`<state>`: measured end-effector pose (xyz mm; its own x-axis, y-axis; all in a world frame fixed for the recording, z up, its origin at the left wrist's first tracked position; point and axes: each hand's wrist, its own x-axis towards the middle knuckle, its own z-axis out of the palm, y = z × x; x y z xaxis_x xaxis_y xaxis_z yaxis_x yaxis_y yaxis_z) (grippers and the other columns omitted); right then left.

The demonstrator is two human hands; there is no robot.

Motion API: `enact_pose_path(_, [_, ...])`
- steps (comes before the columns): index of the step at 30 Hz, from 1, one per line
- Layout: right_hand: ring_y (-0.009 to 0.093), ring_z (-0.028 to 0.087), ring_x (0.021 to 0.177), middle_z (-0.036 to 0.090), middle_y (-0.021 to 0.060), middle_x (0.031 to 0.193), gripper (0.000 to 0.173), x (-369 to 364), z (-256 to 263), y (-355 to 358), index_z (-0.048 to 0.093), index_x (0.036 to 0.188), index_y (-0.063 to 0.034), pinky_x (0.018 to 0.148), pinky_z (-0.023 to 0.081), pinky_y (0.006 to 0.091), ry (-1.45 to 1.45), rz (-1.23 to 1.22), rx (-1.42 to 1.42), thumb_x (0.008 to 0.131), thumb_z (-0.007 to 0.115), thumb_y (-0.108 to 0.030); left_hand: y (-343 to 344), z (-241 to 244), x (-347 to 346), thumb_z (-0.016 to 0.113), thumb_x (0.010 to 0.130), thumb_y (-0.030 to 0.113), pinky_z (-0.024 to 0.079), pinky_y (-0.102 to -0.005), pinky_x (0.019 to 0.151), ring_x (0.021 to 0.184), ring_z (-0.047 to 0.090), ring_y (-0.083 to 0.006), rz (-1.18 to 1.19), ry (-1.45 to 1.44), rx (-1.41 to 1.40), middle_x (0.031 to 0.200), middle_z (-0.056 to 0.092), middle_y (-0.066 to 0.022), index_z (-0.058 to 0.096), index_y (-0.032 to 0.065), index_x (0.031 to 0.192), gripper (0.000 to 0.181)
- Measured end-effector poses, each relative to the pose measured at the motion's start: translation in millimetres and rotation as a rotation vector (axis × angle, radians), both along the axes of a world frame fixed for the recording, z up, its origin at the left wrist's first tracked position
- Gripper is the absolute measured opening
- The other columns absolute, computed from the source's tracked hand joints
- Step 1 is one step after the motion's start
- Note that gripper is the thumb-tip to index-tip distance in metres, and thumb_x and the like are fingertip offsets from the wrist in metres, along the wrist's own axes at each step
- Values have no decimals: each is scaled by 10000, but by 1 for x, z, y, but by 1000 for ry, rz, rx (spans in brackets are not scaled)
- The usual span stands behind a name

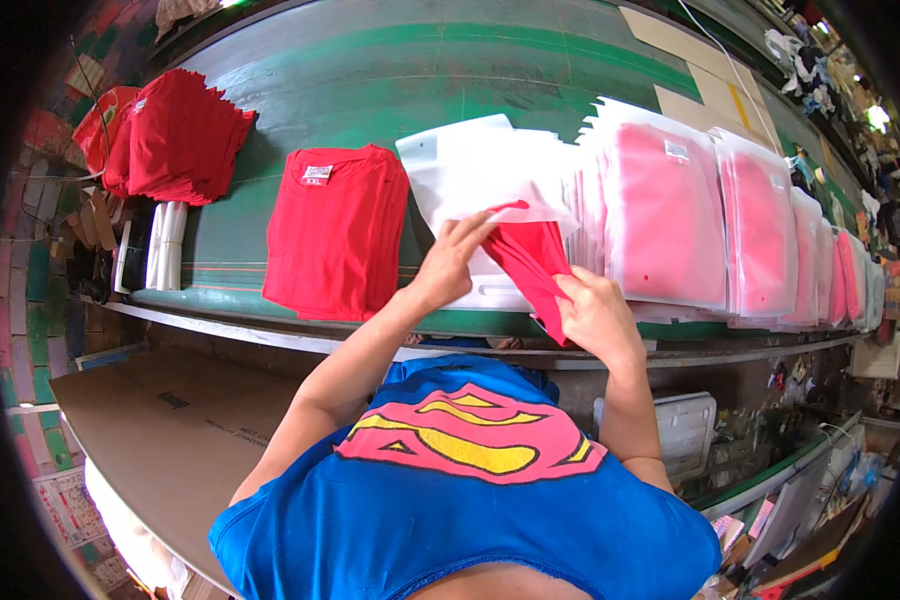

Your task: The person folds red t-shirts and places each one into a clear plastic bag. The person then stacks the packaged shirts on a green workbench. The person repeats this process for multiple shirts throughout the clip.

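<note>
My right hand (596,311) grips the near end of a folded red shirt (529,262), whose far end lies inside the mouth of a translucent plastic bag (536,199). At the bag's left edge is my left hand (454,259), its fingers extended against the plastic and the red cloth; whether they pinch it is unclear. Beneath and beyond lies a pile of whitish plastic bags (480,169). Left of it sits a stack of folded red T-shirts (334,240) with a neck label. Bagged red shirts (664,217) stand stacked just right of my hands.
Another pile of red shirts (187,139) and a bundle of rolled white plastic (166,247) lie at the green table's (217,292) left end. More bagged stacks (765,225) run rightward. Cardboard sheets (690,56) lie at the back right. A large brown board (187,405) is below left.
</note>
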<state>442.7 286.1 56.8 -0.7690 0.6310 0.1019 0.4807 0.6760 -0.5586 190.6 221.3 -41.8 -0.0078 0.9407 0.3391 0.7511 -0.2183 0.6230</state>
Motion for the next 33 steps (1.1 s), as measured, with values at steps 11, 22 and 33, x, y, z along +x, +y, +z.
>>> enact_pose_path(11, [420,674,803,662,196,901,152,-38,-34,2,682,967,12,711,552,499,274,-268,57,816,672,-2,-14,11,22,598,540,-165,461,-454,1026,1156,487,-402,-164,-12,16,1539,445,-132,427,81,1531,1035])
enact_pose_path(22, [385,688,917,683,207,978,154,-77,-90,2,677,930,11,752,562,485,106,-312,156,827,658,-102,-31,28,36,467,584,-203,448,-467,1002,1151,501,-409,-230,-227,145,1483,467,-201,490,6,1453,894])
enact_pose_path(33, [497,523,1274,519,357,1384,541,-80,-161,-14,620,1295,2,1071,438,554,155,-49,148,758,676,-34,-62,-48,19,668,778,-9,453,-468,1016,1150,549,-397,232,-229,65,1314,554,-211,602,6,1237,464])
